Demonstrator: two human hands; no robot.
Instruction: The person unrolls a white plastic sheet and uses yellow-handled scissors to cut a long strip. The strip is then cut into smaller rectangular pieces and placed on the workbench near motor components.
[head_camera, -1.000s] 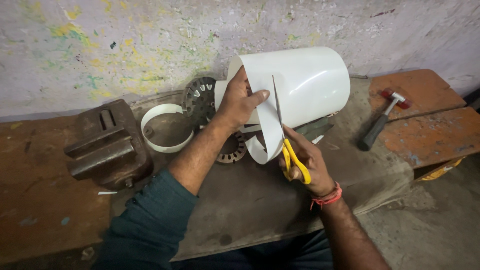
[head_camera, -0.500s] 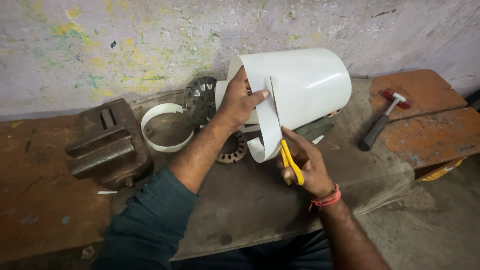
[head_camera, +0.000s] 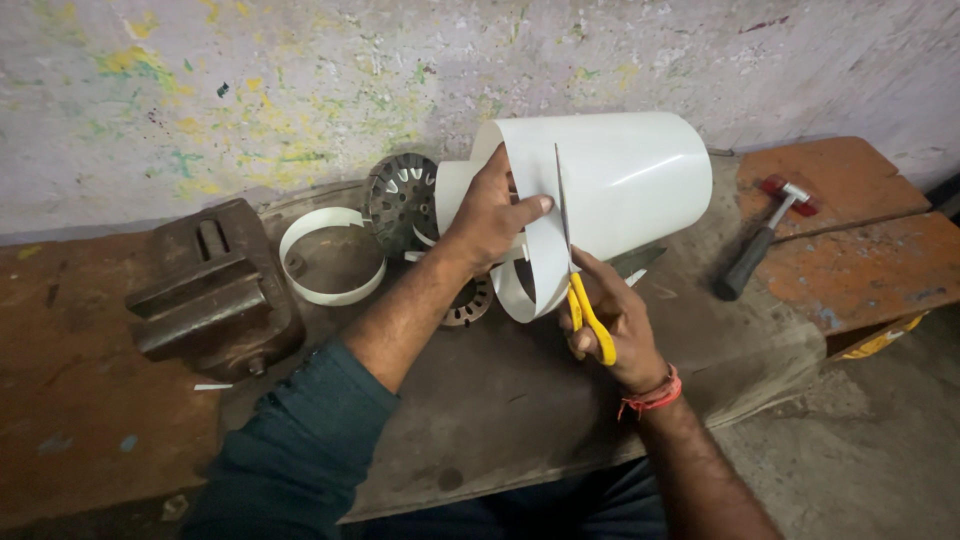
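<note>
Left hand (head_camera: 490, 215) clamped on white sheet roll (head_camera: 620, 180); right hand (head_camera: 610, 315) closed around yellow-handled scissors (head_camera: 580, 290), blades up inside the cut beside the left thumb.

A dark teal long sleeve (head_camera: 300, 450) is worn on the left arm, pushed up to about the elbow at 7 o'clock. The right forearm is left bare, and a red thread band (head_camera: 652, 394) is worn at its wrist, toward 5 o'clock.

scissors (head_camera: 580, 290) cutting further up white sheet (head_camera: 620, 180), right hand (head_camera: 615, 320) risen
</note>
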